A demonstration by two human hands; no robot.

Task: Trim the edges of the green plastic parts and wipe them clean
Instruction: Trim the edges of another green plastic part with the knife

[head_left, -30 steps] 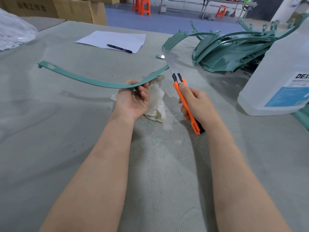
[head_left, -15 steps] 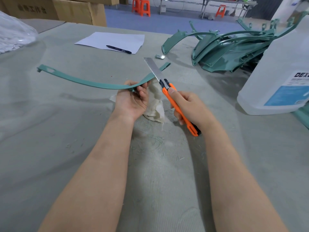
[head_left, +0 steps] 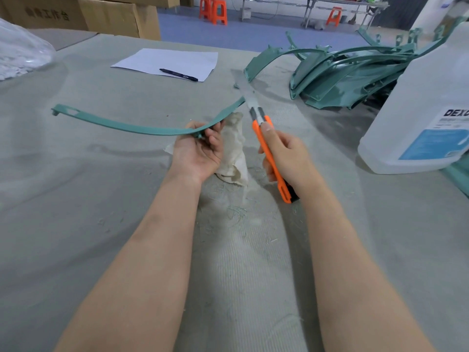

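Grey cloth covers the surface (head_left: 76, 199), where the left grip (head_left: 195, 148) pinches a curved green strip (head_left: 132, 127) over a rag (head_left: 234, 151). The right grip (head_left: 284, 153) clasps an orange knife (head_left: 281, 186), blade meeting the strip's right end; more green parts (head_left: 350, 72) pile by the far edge.

Factory workshop, cardboard boxes (head_left: 83, 13), felt-covered workbench (head_left: 101, 199), stacked green parts (head_left: 350, 69)
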